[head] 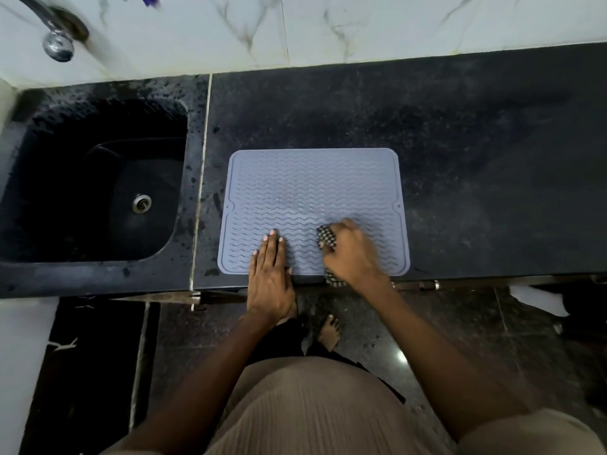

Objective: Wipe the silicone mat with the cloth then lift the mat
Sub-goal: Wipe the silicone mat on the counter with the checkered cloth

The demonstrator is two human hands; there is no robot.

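A grey-blue silicone mat (305,192) with wavy ridges lies flat on the black stone counter (460,159), its near edge at the counter's front edge. My left hand (271,274) rests flat on the mat's near left part, fingers straight and close together. My right hand (353,254) is closed on a black-and-white checked cloth (326,239) and presses it onto the mat's near right part. A bit of the cloth also shows below the hand at the mat's front edge.
A black sink (95,178) with a metal drain is set into the counter left of the mat. A chrome tap (57,44) sticks out of the white marble-look wall above it. Dark floor and my feet lie below the counter edge.
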